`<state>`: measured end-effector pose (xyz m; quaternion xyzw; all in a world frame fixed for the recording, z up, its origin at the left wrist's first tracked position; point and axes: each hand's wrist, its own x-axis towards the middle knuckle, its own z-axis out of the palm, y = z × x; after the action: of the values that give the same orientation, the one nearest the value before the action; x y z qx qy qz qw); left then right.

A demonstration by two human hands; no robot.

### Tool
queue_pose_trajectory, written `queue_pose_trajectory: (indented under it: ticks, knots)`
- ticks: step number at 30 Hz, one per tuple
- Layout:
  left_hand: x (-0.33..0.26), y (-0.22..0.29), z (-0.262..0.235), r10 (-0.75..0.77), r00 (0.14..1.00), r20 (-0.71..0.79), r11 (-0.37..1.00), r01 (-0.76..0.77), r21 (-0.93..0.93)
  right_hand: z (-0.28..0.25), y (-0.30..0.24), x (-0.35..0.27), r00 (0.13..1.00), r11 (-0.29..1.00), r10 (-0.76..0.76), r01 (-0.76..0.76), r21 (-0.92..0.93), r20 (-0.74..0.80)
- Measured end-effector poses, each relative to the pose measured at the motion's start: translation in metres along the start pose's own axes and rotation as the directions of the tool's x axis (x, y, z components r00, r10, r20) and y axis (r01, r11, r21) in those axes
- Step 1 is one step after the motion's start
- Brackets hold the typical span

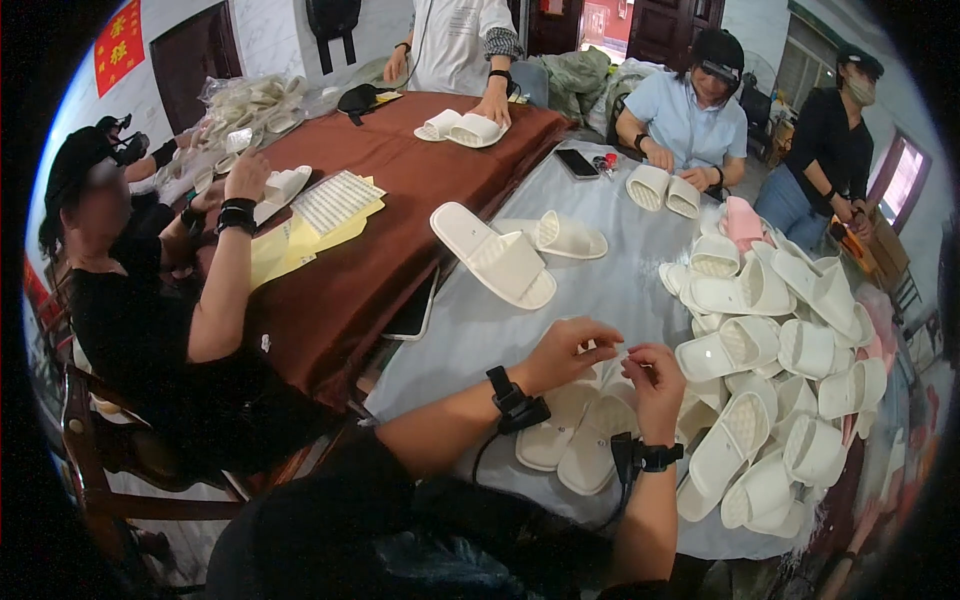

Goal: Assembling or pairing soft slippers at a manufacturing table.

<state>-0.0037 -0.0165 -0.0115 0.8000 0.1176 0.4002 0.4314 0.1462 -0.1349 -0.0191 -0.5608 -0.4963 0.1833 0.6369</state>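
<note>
My left hand (573,353) and my right hand (656,378) are held close together above the grey-covered table, fingertips nearly meeting. Both have thumb and fingers drawn into a pinch; whatever is between them, if anything, is too small to make out. Below them lies a pair of cream slippers (597,452), soles flat, with a small mark on each; my hands partly hide their front ends. Farther off, one cream slipper (500,262) rests against another slipper (568,236). Close by my right hand rises a heap of cream slippers (742,350).
A pink slipper (742,222) shows in the heap. A phone (577,164) lies at the far side, and a tablet-like device (412,312) at the left edge. The adjoining brown-covered table (400,180) bears sticker sheets (335,205). Co-workers handle slippers at left, far side and far right.
</note>
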Motion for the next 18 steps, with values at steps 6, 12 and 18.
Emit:
queue_pose_trajectory:
  ticks: [6, 12, 18]
  knots:
    - [0.0, -0.009, -0.001, 0.198, 0.979, 0.04, 0.979, -0.199, 0.032, 0.004, -0.01, 0.001, 0.995, 0.966, -0.042, 0.064, -0.252, 0.095]
    - [0.001, -0.012, 0.001, 0.211, 0.975, 0.063, 0.976, -0.214, 0.049, 0.003, -0.007, 0.0, 0.993, 0.965, -0.043, 0.07, -0.254, 0.113]
    - [0.003, -0.015, 0.001, 0.23, 0.969, 0.095, 0.97, -0.236, 0.064, 0.002, -0.007, 0.001, 0.993, 0.96, -0.052, 0.079, -0.269, 0.109]
